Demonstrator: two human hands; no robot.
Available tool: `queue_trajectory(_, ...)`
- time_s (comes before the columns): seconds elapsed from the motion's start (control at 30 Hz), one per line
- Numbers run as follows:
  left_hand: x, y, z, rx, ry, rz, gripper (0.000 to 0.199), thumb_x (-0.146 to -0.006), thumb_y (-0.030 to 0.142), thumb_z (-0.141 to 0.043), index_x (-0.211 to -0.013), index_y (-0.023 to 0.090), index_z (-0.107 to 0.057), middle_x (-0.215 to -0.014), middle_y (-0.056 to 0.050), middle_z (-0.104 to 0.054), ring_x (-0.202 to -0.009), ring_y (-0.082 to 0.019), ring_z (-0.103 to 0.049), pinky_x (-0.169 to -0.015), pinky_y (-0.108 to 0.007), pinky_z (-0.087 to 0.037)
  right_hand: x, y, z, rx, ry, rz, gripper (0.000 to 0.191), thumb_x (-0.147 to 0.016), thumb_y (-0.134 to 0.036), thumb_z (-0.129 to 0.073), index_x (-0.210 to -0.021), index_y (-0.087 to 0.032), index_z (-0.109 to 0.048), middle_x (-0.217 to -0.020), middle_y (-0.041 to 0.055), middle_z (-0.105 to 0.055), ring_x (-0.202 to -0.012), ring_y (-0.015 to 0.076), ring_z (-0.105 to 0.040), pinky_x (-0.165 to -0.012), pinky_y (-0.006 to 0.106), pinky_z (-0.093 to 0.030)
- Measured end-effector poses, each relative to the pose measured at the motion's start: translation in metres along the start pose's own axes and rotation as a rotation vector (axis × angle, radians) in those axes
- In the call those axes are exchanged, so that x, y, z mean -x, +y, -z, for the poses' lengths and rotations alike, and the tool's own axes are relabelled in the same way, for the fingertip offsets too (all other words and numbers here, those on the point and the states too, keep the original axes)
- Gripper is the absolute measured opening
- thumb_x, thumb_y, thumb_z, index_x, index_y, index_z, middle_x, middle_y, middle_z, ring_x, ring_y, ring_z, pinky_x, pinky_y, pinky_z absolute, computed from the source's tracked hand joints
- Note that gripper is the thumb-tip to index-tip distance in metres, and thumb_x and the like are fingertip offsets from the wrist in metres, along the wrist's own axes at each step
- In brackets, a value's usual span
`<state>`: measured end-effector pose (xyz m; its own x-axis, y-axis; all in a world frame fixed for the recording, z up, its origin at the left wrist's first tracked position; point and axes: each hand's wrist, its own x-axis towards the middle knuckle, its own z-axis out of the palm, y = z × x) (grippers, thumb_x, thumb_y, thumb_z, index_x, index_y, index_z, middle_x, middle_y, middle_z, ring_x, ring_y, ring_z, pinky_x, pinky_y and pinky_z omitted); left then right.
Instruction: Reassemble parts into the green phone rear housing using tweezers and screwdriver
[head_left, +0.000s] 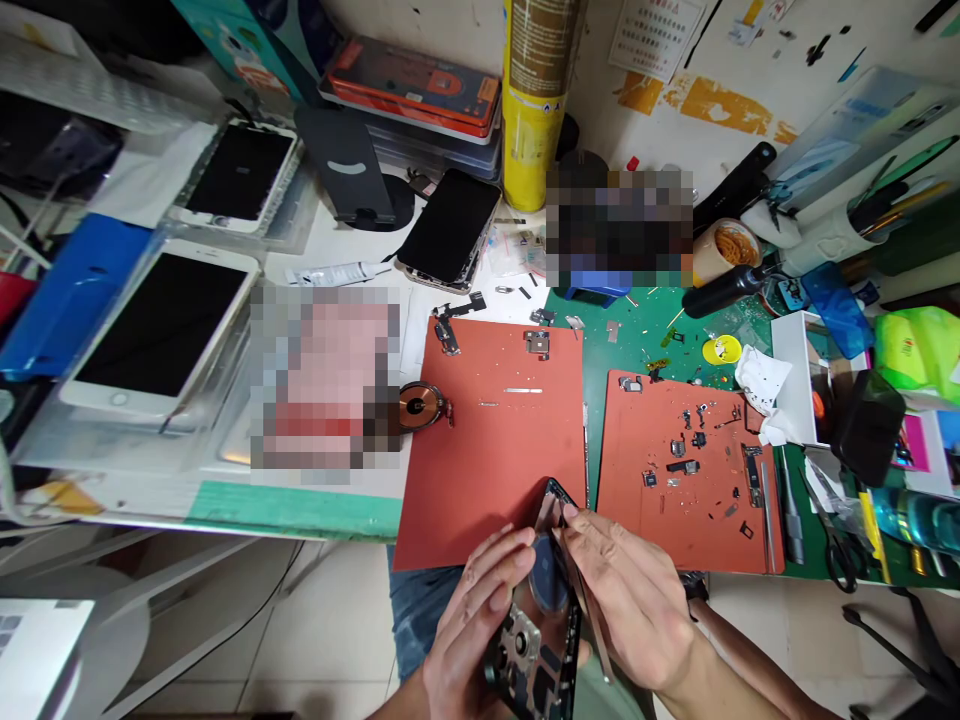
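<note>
- Holding a phone housing (541, 640) at the front edge of the bench, low in view, tilted, inner side facing up.
- Left hand (480, 605): fingers curled round the housing's left side, clamped on it; fingertips near a dark round patch (550, 580) inside.
- Right hand (634, 600): thumb and fingers pinched together on a slim metal tool (598, 645), slanting along the housing's right edge. Cannot tell whether its working end touches anything.
- Left red mat (495, 470) beyond the hands; housing's top end overlaps it in view. Thin metal strip (523, 391) on it, copper coil (418, 407) at its left edge.
- Right red mat (634, 530): scattered small parts; scissors (846, 562) off to its right.
- Far left, white phone (161, 330), screen up. Back of bench: black-screened phone (452, 228) near a yellow can (532, 130).
</note>
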<state>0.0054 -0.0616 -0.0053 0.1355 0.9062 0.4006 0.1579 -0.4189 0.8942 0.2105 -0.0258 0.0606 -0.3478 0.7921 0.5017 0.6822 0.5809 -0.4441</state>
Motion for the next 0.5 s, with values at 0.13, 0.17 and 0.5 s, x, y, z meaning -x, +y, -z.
queue_trajectory(0.13,-0.0049,0.0007,-0.0003,0.027,0.016,-0.033,0.059,-0.112,0.035,-0.064,-0.169,0.024,-0.052,-0.133,-0.017,-0.083,-0.134,-0.035,-0.077,-0.108,-0.058,-0.068,-0.0022,0.0013,0.003,-0.038,-0.01,-0.004,0.036,-0.108,-0.005,-0.046,-0.128,0.003,-0.074,-0.119,0.0274,-0.084,-0.128,0.0327,-0.08,-0.106,0.04,-0.071)
queue_trajectory(0.17,-0.0057,0.0008,-0.0003,0.034,0.019,-0.041,0.059,-0.112,0.039,-0.063,-0.169,0.024,-0.051,-0.135,-0.017,-0.082,-0.135,-0.035,-0.076,-0.109,-0.057,-0.068,-0.0026,0.0017,0.004,-0.047,-0.015,-0.002,0.035,-0.108,-0.005,-0.047,-0.128,0.003,-0.074,-0.119,0.0276,-0.084,-0.128,0.0334,-0.08,-0.105,0.041,-0.071)
queue_trajectory(0.5,-0.0097,-0.002,-0.0022,0.082,0.057,-0.087,0.065,-0.109,0.042,-0.072,-0.166,0.018,-0.054,-0.137,-0.019,-0.081,-0.134,-0.036,-0.076,-0.111,-0.054,-0.067,-0.0007,-0.0033,0.0078,-0.053,0.037,-0.06,0.037,-0.102,-0.002,-0.059,-0.136,-0.003,-0.073,-0.114,0.0228,-0.086,-0.114,0.0325,-0.085,-0.095,0.04,-0.075)
